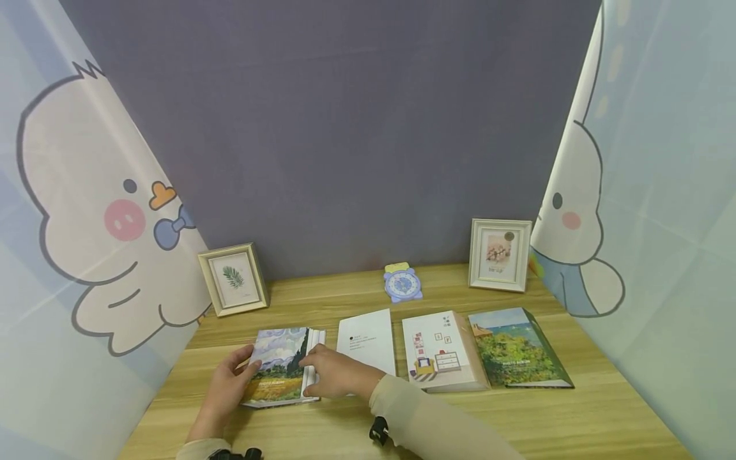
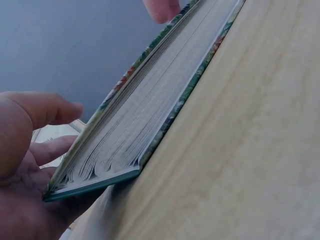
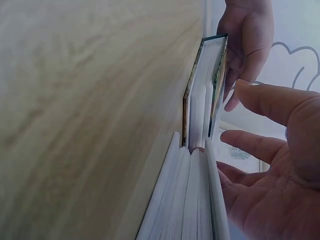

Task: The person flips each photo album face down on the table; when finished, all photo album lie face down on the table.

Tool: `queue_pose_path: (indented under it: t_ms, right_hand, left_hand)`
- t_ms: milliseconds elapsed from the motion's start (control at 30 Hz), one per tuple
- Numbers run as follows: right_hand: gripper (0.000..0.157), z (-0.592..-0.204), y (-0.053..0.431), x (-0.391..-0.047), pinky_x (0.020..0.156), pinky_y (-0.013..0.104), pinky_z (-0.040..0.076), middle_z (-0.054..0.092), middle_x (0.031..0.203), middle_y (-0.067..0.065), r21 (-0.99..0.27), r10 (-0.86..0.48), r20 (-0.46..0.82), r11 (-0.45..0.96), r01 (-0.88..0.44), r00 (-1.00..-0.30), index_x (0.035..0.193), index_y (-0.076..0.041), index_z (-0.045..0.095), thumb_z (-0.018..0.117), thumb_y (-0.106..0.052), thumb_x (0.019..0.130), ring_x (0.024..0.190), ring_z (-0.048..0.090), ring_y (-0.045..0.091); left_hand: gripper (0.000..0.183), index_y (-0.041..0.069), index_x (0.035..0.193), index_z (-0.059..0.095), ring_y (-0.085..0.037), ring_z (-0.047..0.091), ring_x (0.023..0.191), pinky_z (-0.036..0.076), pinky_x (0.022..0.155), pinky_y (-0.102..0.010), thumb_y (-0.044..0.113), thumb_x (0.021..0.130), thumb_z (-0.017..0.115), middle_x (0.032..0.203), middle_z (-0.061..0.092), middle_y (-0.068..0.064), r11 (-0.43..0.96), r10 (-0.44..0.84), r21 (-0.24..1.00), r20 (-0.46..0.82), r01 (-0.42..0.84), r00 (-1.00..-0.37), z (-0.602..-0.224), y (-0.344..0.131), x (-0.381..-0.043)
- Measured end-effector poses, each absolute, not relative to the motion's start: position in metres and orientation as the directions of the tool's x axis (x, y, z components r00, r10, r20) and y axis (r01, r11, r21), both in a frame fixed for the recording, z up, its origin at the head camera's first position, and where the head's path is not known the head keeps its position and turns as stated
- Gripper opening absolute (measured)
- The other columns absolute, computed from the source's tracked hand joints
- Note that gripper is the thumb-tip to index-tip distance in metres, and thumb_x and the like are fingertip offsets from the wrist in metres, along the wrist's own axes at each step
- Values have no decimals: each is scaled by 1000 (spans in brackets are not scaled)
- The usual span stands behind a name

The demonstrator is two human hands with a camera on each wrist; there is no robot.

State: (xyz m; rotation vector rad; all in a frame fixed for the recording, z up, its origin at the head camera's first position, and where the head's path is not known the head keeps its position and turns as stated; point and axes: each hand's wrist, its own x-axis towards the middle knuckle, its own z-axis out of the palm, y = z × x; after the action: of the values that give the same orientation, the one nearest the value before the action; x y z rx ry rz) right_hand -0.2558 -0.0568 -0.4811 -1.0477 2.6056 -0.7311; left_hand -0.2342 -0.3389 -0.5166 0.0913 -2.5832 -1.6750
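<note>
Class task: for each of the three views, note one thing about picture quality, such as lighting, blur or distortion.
Head view: even, soft light, faint shadows under the hands, wide-angle bend at the side curtains. Left wrist view: the left hand is close and blurred, the photo album sharper. Right wrist view: tilted, the table soft and washed out.

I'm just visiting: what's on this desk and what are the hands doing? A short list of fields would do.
Left hand: holds the left edge of the painted-cover album
Right hand: fingers at the album's right page edge
Album: lies flat on the wooden desk
Beside it: white booklet, illustrated book, landscape album
At the back: leaf picture frame, paper clock, flower picture frame
</note>
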Motion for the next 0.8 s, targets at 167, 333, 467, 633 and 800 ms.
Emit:
queue_pose_path:
  t_ms: [167,333,467,633,800]
  right_hand:
    - [56,-481,-59,-253,95,23,54,53,145,-3,-515,-693,-36,631,-581,-720,145,-18,64,81,-38,94,124,57,9]
    - [54,-483,-60,-253,100,24,52,54,144,-2,-492,-697,-25,632,-598,-716,142,-17,67,81,-38,94,130,54,12]
    - [52,-483,-60,-253,102,25,51,53,144,-2,-485,-693,-27,640,-597,-721,140,-19,68,81,-38,94,131,54,13]
    - [50,-483,-61,-252,101,25,52,53,144,-2,-492,-683,-28,645,-585,-730,139,-20,69,82,-38,93,131,55,14]
    - [49,-483,-62,-251,101,25,52,52,146,-2,-490,-673,-31,654,-576,-739,138,-21,70,82,-37,93,132,54,15]
  left_hand:
    - [54,-1,155,44,-48,44,142,56,93,-24,14,107,63,163,36,-25,422,-91,906,-6,-44,-996,-514,-336,-233]
    - [53,3,156,46,-45,46,142,57,89,-22,9,106,62,165,35,-21,446,-110,893,-18,-65,-994,-512,-334,-231]
    - [52,5,156,47,-43,47,142,56,85,-19,7,106,61,166,34,-20,437,-118,897,-10,-61,-993,-511,-334,-230]
    - [51,7,156,49,-43,47,142,58,77,-23,9,106,62,166,33,-22,394,-129,917,-7,-57,-992,-511,-333,-229]
    - [50,9,155,50,-42,48,140,58,67,-29,12,106,63,162,36,-27,357,-137,933,12,-38,-991,-510,-332,-228]
